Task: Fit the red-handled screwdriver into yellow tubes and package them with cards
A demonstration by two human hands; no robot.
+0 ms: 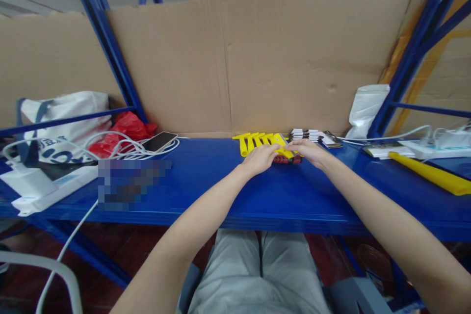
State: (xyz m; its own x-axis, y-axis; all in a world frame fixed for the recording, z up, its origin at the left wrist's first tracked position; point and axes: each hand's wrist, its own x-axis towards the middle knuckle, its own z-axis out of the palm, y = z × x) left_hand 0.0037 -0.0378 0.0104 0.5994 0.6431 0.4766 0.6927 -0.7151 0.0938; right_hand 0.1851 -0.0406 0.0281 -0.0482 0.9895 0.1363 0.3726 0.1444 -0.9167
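Several yellow pieces point(253, 143) with tube-like ends stand side by side in a row at the back of the blue table. At the right end of this row, both hands meet over a yellow piece point(280, 139) with a greyish patch on it. My left hand point(259, 158) reaches in from the left, its fingertips on that piece. From the right, my right hand point(307, 150) holds its other side, with the fingers close together. A red and black item point(289, 160) lies just below the fingertips, partly covered. The fingers hide much of the yellow piece.
Behind the right hand lie a stack of white and black packets point(304, 134) and a dark printed card point(331, 139). A phone point(160, 142), white cables, a red plastic bag point(121, 132) and power strips occupy the sides. A cardboard wall point(279, 64) stands behind.
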